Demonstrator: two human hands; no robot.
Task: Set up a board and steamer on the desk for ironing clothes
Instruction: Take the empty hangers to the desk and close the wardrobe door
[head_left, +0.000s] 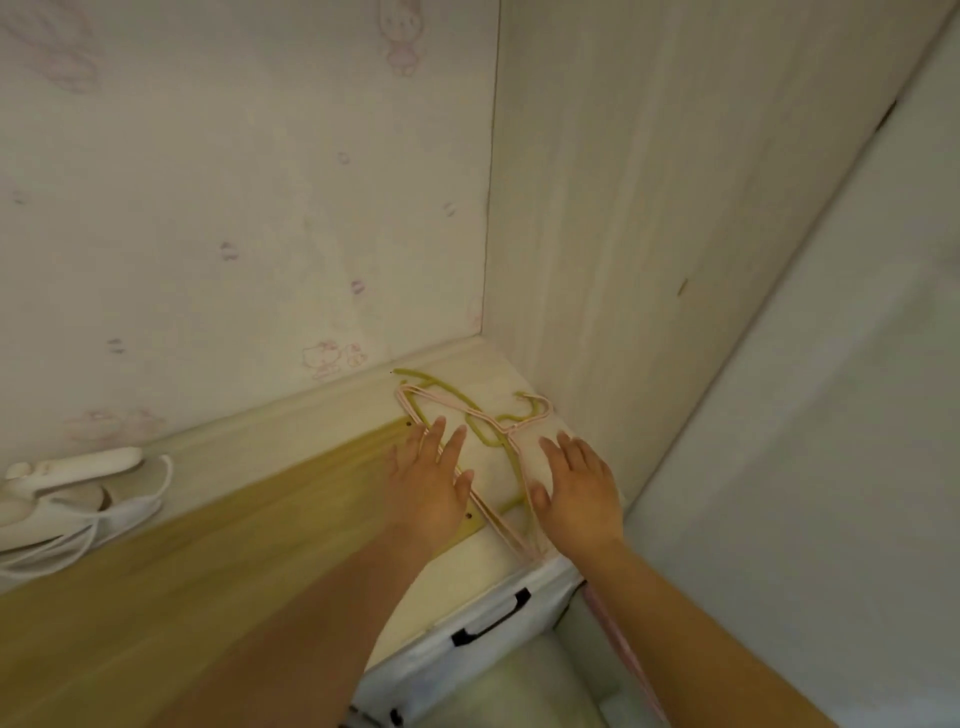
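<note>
Head view, looking down into the desk corner where the patterned wall meets a pale side panel.

Both hands are out over the far right end of the desk. Left hand is flat, palm down, fingers spread, nothing gripped. It lies on the seam between the yellow wood surface and a pale cream board in the corner. Right hand is also flat and spread, palm down, holding nothing, sitting on the board's right side close to the side panel.

Between and beyond the hands I see a pile of clothes hangers on the board: thin pink wire ones and an olive-green one, tangled together, hooks pointing toward the side panel. Left fingertips touch or overlap the pink wire; I can't tell if they press on it. The pink wires run back under the gap between the two hands toward the desk's near edge.

Steamer: white, handheld, lying on its side at the far left of the desk against the wall, well apart from the hands. Its white cord loops loosely beside it on the wood.

Below the desk's near edge there's a white storage bag with a black handle. The frame is soft and blurred, so fine detail is limited.
</note>
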